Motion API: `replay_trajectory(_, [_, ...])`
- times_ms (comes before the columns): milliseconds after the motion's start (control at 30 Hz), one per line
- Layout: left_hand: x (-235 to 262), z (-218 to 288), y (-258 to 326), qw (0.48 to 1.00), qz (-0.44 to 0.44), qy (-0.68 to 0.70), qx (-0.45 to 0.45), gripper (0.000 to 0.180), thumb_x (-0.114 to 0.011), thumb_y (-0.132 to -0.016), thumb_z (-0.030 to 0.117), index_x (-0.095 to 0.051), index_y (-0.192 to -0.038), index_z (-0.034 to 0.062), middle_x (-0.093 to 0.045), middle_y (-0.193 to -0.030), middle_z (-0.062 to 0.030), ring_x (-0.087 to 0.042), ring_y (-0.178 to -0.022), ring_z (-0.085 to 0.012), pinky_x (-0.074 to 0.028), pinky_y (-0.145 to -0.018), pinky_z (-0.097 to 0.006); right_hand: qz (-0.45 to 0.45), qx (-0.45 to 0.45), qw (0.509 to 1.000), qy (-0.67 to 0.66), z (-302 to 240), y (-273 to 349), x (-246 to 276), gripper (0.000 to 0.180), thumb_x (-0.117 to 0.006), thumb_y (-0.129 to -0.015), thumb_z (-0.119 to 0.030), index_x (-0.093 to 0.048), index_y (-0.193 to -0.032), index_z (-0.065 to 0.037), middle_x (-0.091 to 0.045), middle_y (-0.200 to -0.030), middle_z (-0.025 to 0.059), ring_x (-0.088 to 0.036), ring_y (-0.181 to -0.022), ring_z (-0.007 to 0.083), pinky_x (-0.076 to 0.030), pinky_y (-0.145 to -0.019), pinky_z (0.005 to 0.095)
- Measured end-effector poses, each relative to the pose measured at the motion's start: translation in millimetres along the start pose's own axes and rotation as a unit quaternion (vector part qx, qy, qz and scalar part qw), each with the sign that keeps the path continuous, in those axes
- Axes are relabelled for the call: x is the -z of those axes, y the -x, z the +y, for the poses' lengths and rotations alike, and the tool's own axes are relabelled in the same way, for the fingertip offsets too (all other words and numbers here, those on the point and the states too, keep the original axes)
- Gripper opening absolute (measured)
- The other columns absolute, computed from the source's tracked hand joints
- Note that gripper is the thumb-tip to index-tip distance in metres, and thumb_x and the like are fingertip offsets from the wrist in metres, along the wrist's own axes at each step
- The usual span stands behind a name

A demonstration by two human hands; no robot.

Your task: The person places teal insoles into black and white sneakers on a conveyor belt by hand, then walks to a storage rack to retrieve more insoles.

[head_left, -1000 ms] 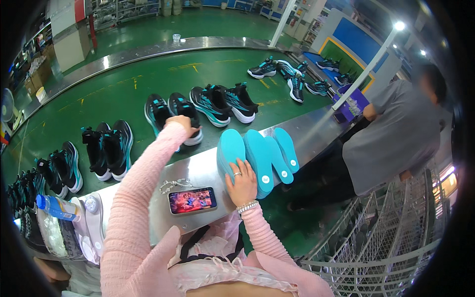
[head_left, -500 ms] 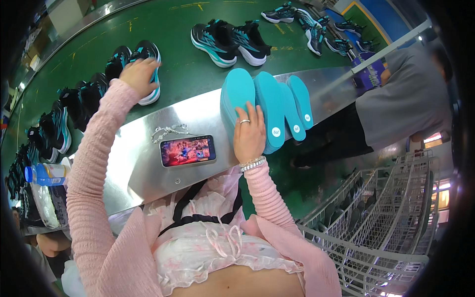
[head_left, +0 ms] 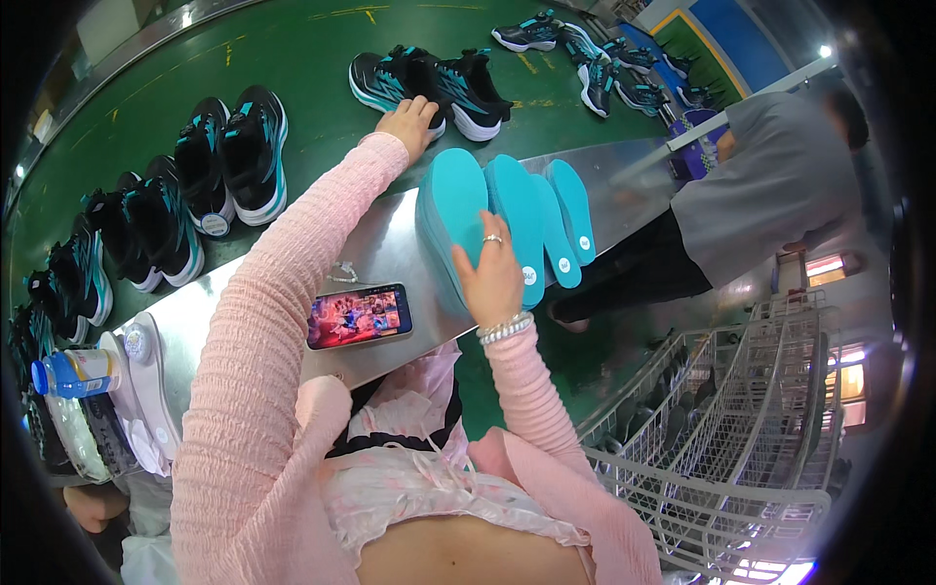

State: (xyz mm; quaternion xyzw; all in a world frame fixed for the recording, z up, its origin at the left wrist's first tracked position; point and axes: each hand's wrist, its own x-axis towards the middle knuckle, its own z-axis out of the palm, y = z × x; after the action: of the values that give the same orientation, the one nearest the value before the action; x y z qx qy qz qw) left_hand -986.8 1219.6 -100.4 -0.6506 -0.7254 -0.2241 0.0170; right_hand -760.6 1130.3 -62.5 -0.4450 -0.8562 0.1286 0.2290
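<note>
Left hand [head_left: 411, 128] touches a black shoe [head_left: 378, 84], grip unclear; right hand [head_left: 491, 276], loosely spread, rests on white-labelled teal insoles [head_left: 515, 195].

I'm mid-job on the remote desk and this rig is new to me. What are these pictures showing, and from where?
There is no robot here: these are a person's own bare hands. Every picture comes from one wide fisheye camera worn on the head, looking down, so straight edges look bent.

A metal ledge runs along a green surface. On the ledge lie teal insoles and a phone; black-and-teal shoes stand on the green.

The left hand is at the near end of one shoe; the right hand lies against the insoles. Whether either actually grips is hard to tell. At right is another person.
</note>
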Motion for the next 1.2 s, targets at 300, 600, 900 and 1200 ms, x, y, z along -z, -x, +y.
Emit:
replay_trajectory(300, [36,-12,5,0.99,-0.126,-0.002,0.059,0.038,-0.046,-0.083,0.029,-0.043,-0.114,0.008,-0.036,-0.12,-0.0108,-0.052,-0.094,-0.0309,-0.042,-0.081,-0.04,-0.212,-0.021,0.966,0.144,-8,-36,19,0.069,-0.06,-0.069,-0.037,-0.033,-0.121,0.0,-0.059,-0.078,0.0195,-0.058,-0.069,0.034,-0.047,-0.063,0.0398])
replay_trajectory(600, [91,-57,102,0.986,-0.154,0.06,-0.026,0.035,-0.054,-0.076,0.031,-0.058,-0.091,-0.0007,-0.049,-0.094,-0.0135,-0.053,-0.083,-0.0293,-0.043,-0.073,-0.035,-0.074,0.08,0.988,0.106,-32,-34,49,0.044,-0.055,-0.075,-0.031,-0.046,-0.112,-0.008,-0.058,-0.085,0.013,-0.056,-0.08,0.0291,-0.044,-0.066,0.0376])
replay_trajectory(900, [71,-102,72,0.942,0.15,0.234,0.189,0.054,-0.062,-0.068,0.013,-0.035,-0.114,0.0038,-0.047,-0.109,-0.0242,-0.046,-0.101,-0.037,-0.038,-0.085,-0.039,-0.182,0.21,0.94,0.2,-119,-106,32,0.019,-0.057,-0.072,-0.022,-0.064,-0.086,-0.011,-0.061,-0.083,0.0115,-0.058,-0.077,0.0274,-0.047,-0.066,0.0357])
replay_trajectory(1200, [85,-129,54,0.974,0.004,0.13,0.185,0.047,-0.053,-0.075,0.022,-0.037,-0.115,0.0029,-0.057,-0.088,-0.0255,-0.054,-0.084,-0.0393,-0.043,-0.075,-0.042,-0.194,0.205,0.919,0.275,-174,-135,-69,0.013,-0.054,-0.072,-0.013,-0.064,-0.078,-0.011,-0.063,-0.079,0.0095,-0.062,-0.078,0.0218,-0.049,-0.064,0.0305])
